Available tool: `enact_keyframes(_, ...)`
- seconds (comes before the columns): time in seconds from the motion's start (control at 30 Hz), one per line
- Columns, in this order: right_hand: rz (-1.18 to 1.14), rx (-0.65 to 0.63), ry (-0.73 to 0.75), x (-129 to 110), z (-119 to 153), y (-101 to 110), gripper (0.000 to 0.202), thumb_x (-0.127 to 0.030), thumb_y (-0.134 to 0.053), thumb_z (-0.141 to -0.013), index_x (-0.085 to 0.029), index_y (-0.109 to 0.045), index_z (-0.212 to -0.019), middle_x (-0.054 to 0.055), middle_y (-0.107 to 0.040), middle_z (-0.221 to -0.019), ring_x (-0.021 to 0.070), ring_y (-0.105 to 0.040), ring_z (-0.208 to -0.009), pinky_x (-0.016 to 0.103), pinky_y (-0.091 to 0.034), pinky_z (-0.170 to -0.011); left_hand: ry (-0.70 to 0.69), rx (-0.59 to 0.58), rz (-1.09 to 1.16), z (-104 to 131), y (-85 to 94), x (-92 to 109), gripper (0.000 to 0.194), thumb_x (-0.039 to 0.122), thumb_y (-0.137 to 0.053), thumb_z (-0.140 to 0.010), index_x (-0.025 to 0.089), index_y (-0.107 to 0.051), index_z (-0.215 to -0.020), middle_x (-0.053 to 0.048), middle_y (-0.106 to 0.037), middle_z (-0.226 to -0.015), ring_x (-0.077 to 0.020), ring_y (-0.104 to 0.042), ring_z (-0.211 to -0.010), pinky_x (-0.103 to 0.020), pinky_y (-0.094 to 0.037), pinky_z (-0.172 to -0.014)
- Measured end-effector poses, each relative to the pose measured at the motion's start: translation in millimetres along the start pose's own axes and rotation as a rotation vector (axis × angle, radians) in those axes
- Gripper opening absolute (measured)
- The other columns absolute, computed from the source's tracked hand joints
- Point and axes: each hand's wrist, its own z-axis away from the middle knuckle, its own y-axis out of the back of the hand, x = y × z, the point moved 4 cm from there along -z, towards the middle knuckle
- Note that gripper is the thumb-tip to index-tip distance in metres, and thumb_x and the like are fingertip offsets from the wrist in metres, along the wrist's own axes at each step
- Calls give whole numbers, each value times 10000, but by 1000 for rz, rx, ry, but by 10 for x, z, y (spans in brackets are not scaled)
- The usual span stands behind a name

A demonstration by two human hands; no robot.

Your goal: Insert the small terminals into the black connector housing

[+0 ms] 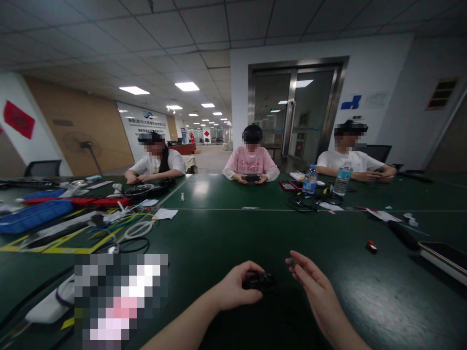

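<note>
My left hand (239, 287) is wrapped around a small, glossy black object (260, 280) low over the dark green table. Its exact kind is too dark to make out. To the right, my right hand (310, 278) is raised a little and pinches a tiny greenish piece (291, 262) between thumb and fingertips. A gap separates that piece from the black object. Farther right on the tabletop lies a small red and dark item (371, 247).
Cables (138, 231), a blue tray (36, 214) and a white power strip (51, 301) crowd the left side. Two water bottles (342, 179) stand at the far right. A dark-screened device (445, 257) lies at the right edge. Three people sit across the table.
</note>
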Motion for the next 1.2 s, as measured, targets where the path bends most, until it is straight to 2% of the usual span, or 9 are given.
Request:
enact_keyframes(0.1, 96, -114, 12, -28, 45, -79, 485, -485, -724, -622, -220, -662, -1023, 74, -701, -1001, 279, -599, -1025, 398, -457, -911, -10, -5, 24, -9, -9, -9, 437, 83, -662, -694, 189, -514, -1092, -55, -601, -1034, -180, -591, -879, -294, -455, -725)
enact_keyframes(0.27, 343, -313, 141, -60, 151, -230, 344, -438, -647, -717, -221, -677, -983, 70, -694, -987, 263, -618, -957, 399, -476, -879, -34, 2, 49, -37, -19, -48, 424, 74, -655, -680, 173, -527, -1071, -36, -610, -950, -144, -589, -780, -246, -433, -653)
enact_keyframes(0.4, 499, -388, 259, -44, 230, -319, 239, -326, -583, -774, -242, -670, -980, 61, -624, -1127, 249, -538, -1107, 391, -400, -989, -55, 3, 38, -47, -17, -72, 415, 98, -665, -677, 164, -530, -1064, -35, -614, -919, -138, -583, -740, -252, -435, -645)
enact_keyframes(0.57, 663, -476, 254, -5, 262, -356, 216, -273, -573, -795, -280, -662, -992, 35, -574, -1189, 235, -514, -1137, 380, -390, -994, -50, -30, 16, -37, -16, -96, 451, 128, -675, -687, 171, -521, -1108, -63, -614, -1012, -179, -599, -856, -301, -462, -726)
enact_keyframes(0.8, 679, -522, 255, -79, 299, -372, 215, -247, -519, -830, -269, -627, -1014, 35, -570, -1189, 220, -517, -1136, 356, -397, -987, -9, 6, -53, -41, -9, -107, 452, 157, -685, -690, 161, -525, -1113, -35, -621, -932, -155, -600, -777, -257, -455, -663)
enact_keyframes(1.03, 702, -538, 250, -7, 286, -346, 234, -239, -541, -811, -289, -639, -1017, 23, -547, -1252, 227, -488, -1186, 376, -364, -1022, -32, -3, -61, -49, -17, -111, 402, 151, -667, -696, 161, -537, -1077, -31, -621, -926, -154, -591, -780, -247, -439, -656)
enact_keyframes(1.2, 667, -510, 264, -12, 255, -312, 374, -199, -574, -762, -269, -590, -1129, 41, -549, -1264, 229, -482, -1197, 390, -342, -1047, -73, 18, -12, -56, 0, -115, 366, 146, -661, -699, 162, -524, -1037, -11, -592, -878, -134, -564, -753, -233, -414, -647)
